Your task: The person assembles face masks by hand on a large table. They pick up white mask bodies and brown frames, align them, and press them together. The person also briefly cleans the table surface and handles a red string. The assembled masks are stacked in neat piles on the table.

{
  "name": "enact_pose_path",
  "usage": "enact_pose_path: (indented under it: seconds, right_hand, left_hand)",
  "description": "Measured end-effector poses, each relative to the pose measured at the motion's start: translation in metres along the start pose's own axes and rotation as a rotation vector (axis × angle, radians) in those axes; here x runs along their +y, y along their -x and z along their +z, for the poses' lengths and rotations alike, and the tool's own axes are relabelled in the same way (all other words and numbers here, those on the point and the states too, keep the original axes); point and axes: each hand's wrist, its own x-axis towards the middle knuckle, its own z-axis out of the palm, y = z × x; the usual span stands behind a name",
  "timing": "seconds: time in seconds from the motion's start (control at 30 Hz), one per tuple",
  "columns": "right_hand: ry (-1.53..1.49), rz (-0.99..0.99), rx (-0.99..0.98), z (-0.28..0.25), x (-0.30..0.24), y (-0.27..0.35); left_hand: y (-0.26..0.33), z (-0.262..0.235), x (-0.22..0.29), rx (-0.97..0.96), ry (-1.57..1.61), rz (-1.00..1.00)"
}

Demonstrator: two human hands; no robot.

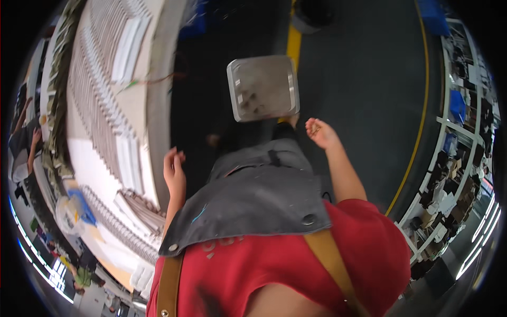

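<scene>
My left hand (175, 165) hangs beside the edge of the long work table (161, 63), its fingers loosely bent and apart, with nothing seen in it. Out over the dark floor, my right hand (322, 133) has its fingers curled in; whatever small thing may be in them is too blurred to name. Ahead of me stands a square stool (266, 87) with a shiny grey seat, apart from both hands. On the table lie long overlapping rows of pale, flat strips (100, 84).
A dark round bin (312, 15) stands at the far end beside a yellow floor line (293, 39). Shelves (454, 127) packed with boxes and goods line the right side. A clear plastic bag (69, 214) sits on the table. Another person (24, 145) is beyond it.
</scene>
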Motion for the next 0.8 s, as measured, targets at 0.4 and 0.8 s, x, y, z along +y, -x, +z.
enact_pose_path:
  seconds: [0.4,0.8]
  right_hand:
    - [-0.085,-0.343,-0.056,0.068,-0.356,-0.123]
    - [1.396,-0.032,0.021,-0.053,-0.176,-0.147]
  left_hand:
    - [0.164,0.118,-0.145,0.142,-0.011,-0.358]
    - [0.165,0.201,-0.012,0.352,-0.582,-0.295]
